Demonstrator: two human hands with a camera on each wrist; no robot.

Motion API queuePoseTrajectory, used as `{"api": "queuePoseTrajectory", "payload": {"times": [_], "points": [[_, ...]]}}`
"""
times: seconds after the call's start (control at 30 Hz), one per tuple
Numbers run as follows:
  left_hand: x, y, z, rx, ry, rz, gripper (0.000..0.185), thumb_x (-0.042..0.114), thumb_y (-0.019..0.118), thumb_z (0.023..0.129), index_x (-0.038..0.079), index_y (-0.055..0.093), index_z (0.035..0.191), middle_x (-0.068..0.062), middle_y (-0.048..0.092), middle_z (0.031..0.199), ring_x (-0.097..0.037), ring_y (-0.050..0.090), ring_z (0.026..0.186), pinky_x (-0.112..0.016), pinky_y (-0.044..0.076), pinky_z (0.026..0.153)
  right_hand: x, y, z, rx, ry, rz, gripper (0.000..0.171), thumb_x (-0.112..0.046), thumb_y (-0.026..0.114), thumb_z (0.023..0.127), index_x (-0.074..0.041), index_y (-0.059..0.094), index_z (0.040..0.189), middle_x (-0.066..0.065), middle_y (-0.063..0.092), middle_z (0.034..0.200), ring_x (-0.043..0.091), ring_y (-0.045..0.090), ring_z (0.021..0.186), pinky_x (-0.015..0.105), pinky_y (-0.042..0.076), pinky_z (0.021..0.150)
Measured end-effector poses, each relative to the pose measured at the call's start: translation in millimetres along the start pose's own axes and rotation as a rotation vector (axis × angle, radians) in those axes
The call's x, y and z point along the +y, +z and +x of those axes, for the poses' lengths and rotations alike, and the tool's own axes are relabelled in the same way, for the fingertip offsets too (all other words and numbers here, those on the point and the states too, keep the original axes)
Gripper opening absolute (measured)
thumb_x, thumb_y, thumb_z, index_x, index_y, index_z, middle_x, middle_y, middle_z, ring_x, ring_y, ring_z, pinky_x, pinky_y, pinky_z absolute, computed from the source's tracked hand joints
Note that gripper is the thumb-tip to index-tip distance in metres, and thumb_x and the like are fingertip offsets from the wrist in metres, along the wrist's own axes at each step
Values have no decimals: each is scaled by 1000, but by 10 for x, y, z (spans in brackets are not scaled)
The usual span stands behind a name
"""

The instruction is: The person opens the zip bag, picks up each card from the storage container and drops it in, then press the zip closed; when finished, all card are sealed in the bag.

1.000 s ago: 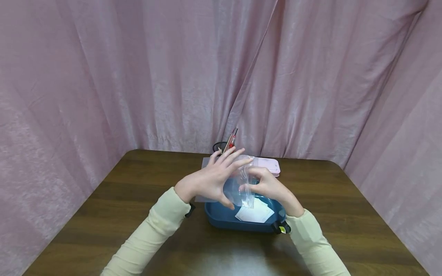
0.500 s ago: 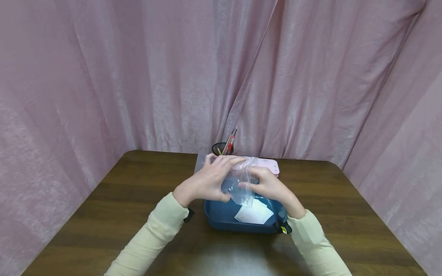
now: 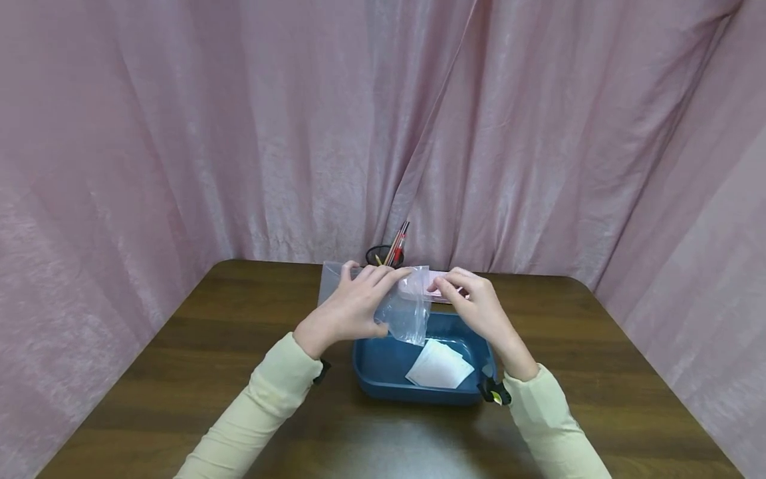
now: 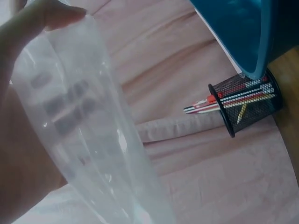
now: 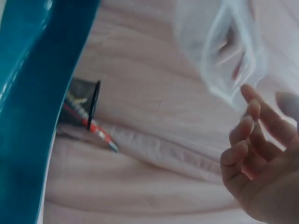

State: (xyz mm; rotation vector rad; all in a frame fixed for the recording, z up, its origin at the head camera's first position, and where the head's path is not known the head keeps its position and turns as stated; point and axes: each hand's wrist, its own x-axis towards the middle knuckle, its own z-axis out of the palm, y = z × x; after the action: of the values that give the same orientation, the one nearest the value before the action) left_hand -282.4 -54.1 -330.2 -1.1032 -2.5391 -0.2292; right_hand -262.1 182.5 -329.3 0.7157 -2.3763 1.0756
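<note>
- The left hand holds a clear plastic bag up over the blue tub. Its fingers lie along the bag's top edge and the thumb pinches from below.
- The right hand is at the bag's right end. Its fingers are loosely bent and close together. In the right wrist view they look just off the plastic, so I cannot tell for sure if they hold it.
- The bag hangs in the air above the tub, well off the table. It looks empty and see-through.
- A white paper lies flat in the tub, right under the bag.
- A pink case and a black pen cup stand behind the hands.
- I think the step in hand is getting the bag's mouth open or pulled straight.
- The next move calls for both hands to pinch the two sides of the top edge and pull them softly apart. The plastic is thin and slippery, so small, gentle pinches work best.
</note>
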Motion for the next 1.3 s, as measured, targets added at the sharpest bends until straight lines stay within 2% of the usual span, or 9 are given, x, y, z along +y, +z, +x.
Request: {"api": "queuePoseTrajectory", "payload": {"times": [0.07, 0.23, 0.33, 0.47, 0.63, 0.83, 0.93, 1.03, 1.3], "points": [[7, -1, -1, 3, -8, 10, 99, 34, 85, 67, 26, 30, 149, -1, 52, 135, -24, 46, 127, -63, 24, 105, -32, 32, 23, -1, 22, 26, 14, -14, 63, 93, -6, 75, 94, 9, 72, 87, 14, 57, 69, 22, 49, 63], [48, 7, -15, 17, -3, 28, 98, 33, 83, 68, 24, 30, 149, -1, 53, 133, -24, 48, 124, -61, 25, 104, -75, 134, 40, 50, -8, 59, 8, -10, 70, 88, -4, 75, 87, 8, 69, 74, 5, 51, 59, 20, 45, 54], [53, 24, -22, 13, -14, 15, 99, 34, 85, 68, 25, 30, 150, -1, 53, 133, -24, 48, 124, -62, 25, 106, -76, 132, 23, 68, 47, 99, 10, -11, 70, 88, -3, 74, 85, 9, 65, 69, 5, 47, 57, 19, 41, 52], [50, 50, -28, 6, -20, 1, 101, 36, 86, 67, 27, 29, 150, -1, 53, 134, -22, 47, 126, -62, 24, 107, -63, 96, 1, 49, 142, 171, 14, -14, 68, 90, -2, 73, 87, 13, 63, 72, 8, 49, 59, 19, 43, 54], [36, 78, -38, 18, -4, -15, 101, 39, 86, 67, 27, 30, 150, -1, 54, 133, -23, 47, 124, -58, 26, 109, -69, 74, -13, 16, 205, 251, 15, -13, 66, 91, 1, 72, 91, 16, 64, 77, 8, 53, 62, 21, 49, 58], [-24, 115, -67, -1, -12, -65, 102, 44, 84, 67, 28, 29, 150, -1, 54, 132, -24, 48, 123, -53, 29, 111, -40, 37, -6, -48, 250, 327, 20, -15, 61, 95, 3, 69, 92, 7, 58, 74, 11, 54, 64, 21, 48, 59], [-80, 131, -95, -7, -36, -69, 102, 45, 85, 66, 29, 28, 150, 0, 54, 131, -21, 48, 123, -50, 31, 110, 5, -14, -20, -88, 253, 290, 24, -17, 57, 98, 3, 69, 91, 4, 55, 71, 12, 52, 64, 22, 46, 59], [-142, 141, -136, -11, -62, -51, 103, 47, 84, 66, 30, 28, 150, 1, 55, 129, -18, 49, 122, -49, 33, 109, 71, -55, -45, -160, 218, 190, 24, -17, 56, 98, 0, 70, 87, 4, 57, 69, 11, 53, 63, 22, 46, 58], [-244, 135, -213, -40, -107, -57, 102, 47, 84, 67, 29, 28, 150, 1, 54, 132, -17, 49, 124, -50, 33, 109, 200, -22, -65, -530, 52, -78, 12, -16, 60, 95, -10, 70, 93, 4, 67, 78, 8, 58, 68, 21, 50, 64]]}}
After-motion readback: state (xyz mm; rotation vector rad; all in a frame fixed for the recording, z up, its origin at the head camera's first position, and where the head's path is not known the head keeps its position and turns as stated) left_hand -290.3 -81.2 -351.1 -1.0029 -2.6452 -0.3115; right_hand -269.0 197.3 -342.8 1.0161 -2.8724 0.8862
